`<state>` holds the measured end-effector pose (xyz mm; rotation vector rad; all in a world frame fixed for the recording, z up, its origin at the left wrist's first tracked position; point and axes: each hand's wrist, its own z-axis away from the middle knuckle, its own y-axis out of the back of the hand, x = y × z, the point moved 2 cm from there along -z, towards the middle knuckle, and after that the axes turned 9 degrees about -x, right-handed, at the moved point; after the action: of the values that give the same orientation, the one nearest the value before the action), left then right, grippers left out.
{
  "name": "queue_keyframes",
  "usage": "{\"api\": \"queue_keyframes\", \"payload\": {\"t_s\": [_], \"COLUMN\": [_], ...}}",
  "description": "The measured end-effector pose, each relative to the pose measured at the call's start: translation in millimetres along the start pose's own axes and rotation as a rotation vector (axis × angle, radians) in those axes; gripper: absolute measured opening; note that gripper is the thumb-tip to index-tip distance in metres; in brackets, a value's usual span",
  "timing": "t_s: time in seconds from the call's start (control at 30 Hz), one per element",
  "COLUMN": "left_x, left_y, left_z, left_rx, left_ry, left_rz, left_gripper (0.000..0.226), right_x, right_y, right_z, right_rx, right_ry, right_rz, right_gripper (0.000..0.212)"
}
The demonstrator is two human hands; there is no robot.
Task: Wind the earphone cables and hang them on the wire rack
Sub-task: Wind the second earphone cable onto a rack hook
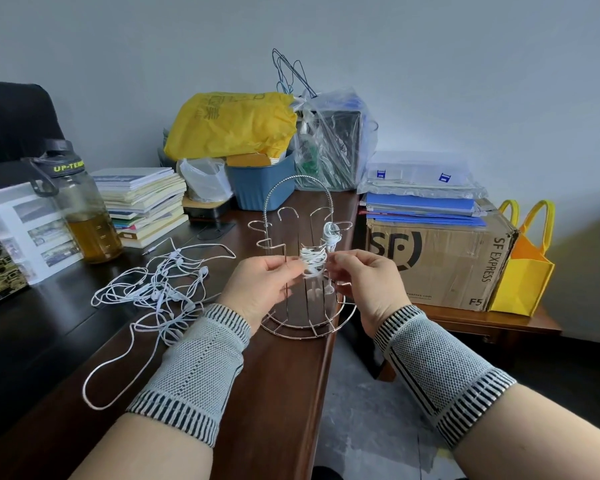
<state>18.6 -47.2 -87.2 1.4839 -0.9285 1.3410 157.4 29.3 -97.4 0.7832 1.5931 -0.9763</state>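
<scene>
Plain pale grey wall (465, 64) behind, evenly lit. Dark wood desk (274, 393) runs from lower left to the wall; black chair back (11, 119) at far left. Low wooden side table (492, 320) to the right. Grey mottled floor (368, 427) between them.

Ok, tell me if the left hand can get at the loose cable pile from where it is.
Probably not yet: the left hand pinches the wound bundle together with the right hand. The loose cable pile lies uncovered beside it, so once freed, likely yes.
</scene>
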Motion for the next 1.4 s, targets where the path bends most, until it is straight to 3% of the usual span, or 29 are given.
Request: {"api": "queue_keyframes", "payload": {"t_s": [0.13,0.2,0.43,0.53,0.67,0.93,1.4], "left_x": [20.6,29.7,35.2,33.0,32.3,28.0,35.5], "left_y": [19.8,19.8,0.9,-5.0,-12.7,-22.4,-23.7], "left_z": [7.9,13.3,20.0,21.2,19.9,16.9,9.6], "left_rx": [0.134,0.220,0.116,0.078,0.082,-0.013,0.119], "left_ry": [0.033,0.000,0.187,0.230,0.258,0.348,0.198], "left_rz": [-0.408,-0.461,-0.266,-0.303,-0.185,0.007,0.032], "left_gripper": [0.021,0.026,0.048,0.058,0.061,0.071,0.038], "right_x": [-6.3,-9.7,-21.7,-26.1,-30.5,-28.1,-32.0], "right_y": [6.1,6.8,0.2,-2.1,-2.3,-1.0,-5.5], "right_z": [-3.9,-5.0,-6.2,-4.6,-2.1,-4.0,-8.2], "right_rx": [0.001,-0.027,-0.103,-0.144,-0.172,-0.212,-0.135], "right_ry": [-0.103,-0.134,-0.221,-0.275,-0.340,-0.420,-0.332], "right_rz": [0.103,0.160,0.298,0.306,0.254,0.265,0.025], "right_gripper": [0.028,0.034,0.062,0.061,0.056,0.073,0.039]}}
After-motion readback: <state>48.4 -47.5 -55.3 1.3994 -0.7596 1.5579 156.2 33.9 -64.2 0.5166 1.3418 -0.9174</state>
